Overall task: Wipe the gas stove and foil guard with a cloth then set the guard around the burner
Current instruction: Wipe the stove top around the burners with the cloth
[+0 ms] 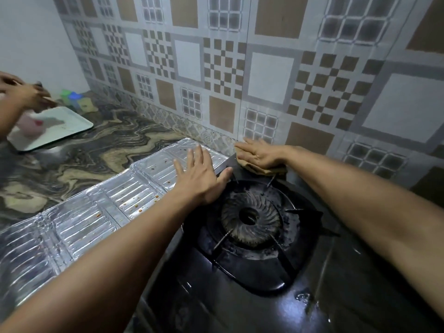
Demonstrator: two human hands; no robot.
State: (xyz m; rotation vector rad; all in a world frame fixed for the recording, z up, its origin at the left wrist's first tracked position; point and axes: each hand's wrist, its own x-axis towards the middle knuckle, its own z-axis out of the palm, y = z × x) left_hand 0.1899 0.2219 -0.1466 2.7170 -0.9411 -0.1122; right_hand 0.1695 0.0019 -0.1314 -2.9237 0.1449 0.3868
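Note:
The black gas stove [300, 296] fills the lower right, its round burner [251, 218] ringed by dark pot supports. A silver foil guard [96, 212] lies flat on the counter along the stove's left side, speckled with red-brown spots. My left hand [199, 179] rests flat with straight fingers on the guard's far end, the thumb at the stove's edge. My right hand [259, 153] presses flat on a brown cloth [264, 170] at the stove's back left corner, close to the tiled wall.
A marbled dark counter [96, 150] stretches to the left. On it lies a white tray [60, 128], where another person's hands [21, 94] move, blurred. Small green and blue containers [73, 97] stand in the far corner. The patterned tile wall [264, 68] runs behind the stove.

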